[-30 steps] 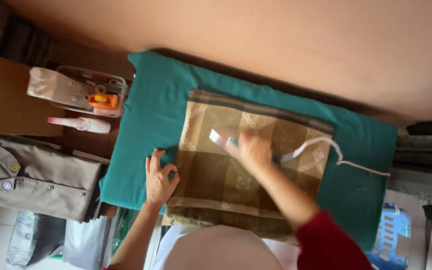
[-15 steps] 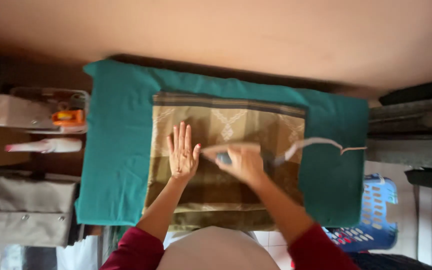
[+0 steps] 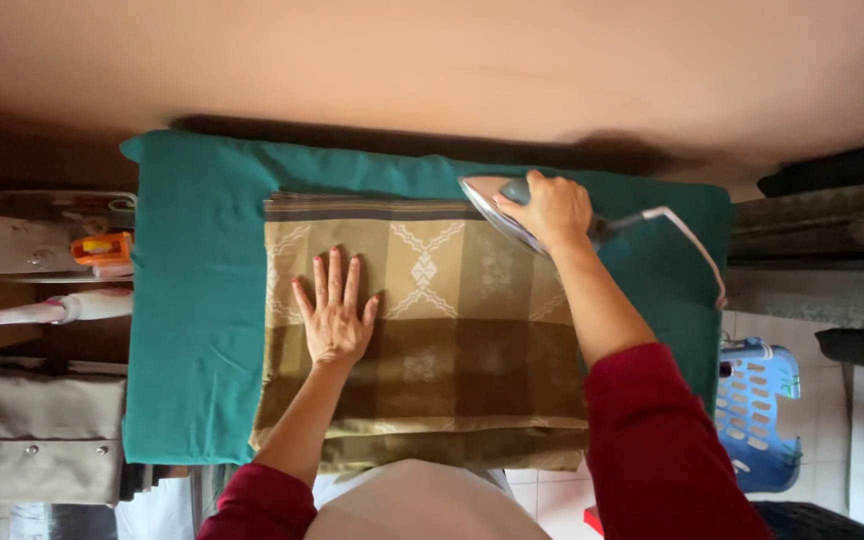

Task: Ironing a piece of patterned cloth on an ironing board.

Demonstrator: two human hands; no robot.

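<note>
The left hand [image 3: 333,318] lies flat, fingers spread, on the folded brown checked cloth [image 3: 422,330] whose long axis runs across the green-covered board [image 3: 197,300], while the right hand [image 3: 552,208] grips the iron [image 3: 497,208], seemingly tilted, at the cloth's far right corner.
</note>
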